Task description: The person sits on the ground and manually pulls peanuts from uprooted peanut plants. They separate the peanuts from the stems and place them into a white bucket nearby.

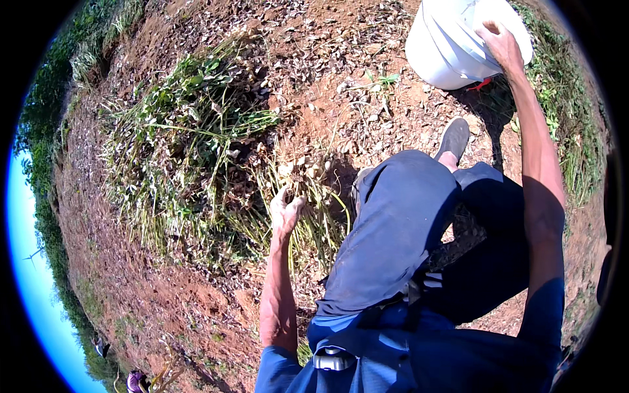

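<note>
Pulled peanut plants [191, 142] lie in a heap on the dry soil, leaves and stems tangled. My left hand [286, 209] is at the near right side of the heap, thumb and forefinger spread beside the roots and pale pods [314, 171] of one bunch; whether it grips any stems cannot be made out. A white plastic bucket [437, 49] stands at the upper right. My right hand [499, 42] is over the bucket's mouth, fingers bent, and its fingertips are hard to see against the white. What it may hold is hidden.
Reddish soil [196, 299] with dry leaves surrounds the heap. My shoe [453, 140] is just below the bucket, with a red item [481, 84] at the bucket's base. Green grass [570, 123] grows at the right. Two people [135, 380] are far off at the lower left.
</note>
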Demonstrator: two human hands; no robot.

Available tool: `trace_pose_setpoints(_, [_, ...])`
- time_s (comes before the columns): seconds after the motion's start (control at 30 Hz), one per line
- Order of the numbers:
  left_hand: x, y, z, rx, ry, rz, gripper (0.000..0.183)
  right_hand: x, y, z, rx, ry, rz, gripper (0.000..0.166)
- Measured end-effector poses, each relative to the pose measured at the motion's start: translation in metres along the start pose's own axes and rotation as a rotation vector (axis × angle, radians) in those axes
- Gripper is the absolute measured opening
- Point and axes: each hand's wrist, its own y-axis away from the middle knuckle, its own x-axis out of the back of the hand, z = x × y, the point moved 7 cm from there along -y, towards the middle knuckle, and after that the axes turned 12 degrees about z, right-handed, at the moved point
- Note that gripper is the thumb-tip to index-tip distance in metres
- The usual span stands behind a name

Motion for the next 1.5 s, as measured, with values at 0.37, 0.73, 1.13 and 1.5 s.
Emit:
trace_pose_setpoints(0.37, [0.081, 0.125, 0.175, -0.116, 0.227, 0.051, 0.042, 0.062, 0.052, -0.041, -0.445, -1.192, 0.088, 0.063])
trace_pose_setpoints(0.73, [0.096, 0.170, 0.220, -0.234, 0.299, 0.061, 0.045, 0.155, 0.296, -0.340, 0.516, -0.940, -0.153, 0.045])
trace_pose_setpoints(1.13, [0.076, 0.149, 0.238, -0.224, 0.438, 0.092, 0.022, 0.050, 0.508, -0.374, -0.536, -1.661, -1.019, 0.081])
trace_pose_setpoints(1.5, [0.054, 0.162, 0.253, -0.599, -0.708, 0.282, 0.050, 0.032, 0.509, -0.350, -0.572, -1.442, -0.773, 0.011])
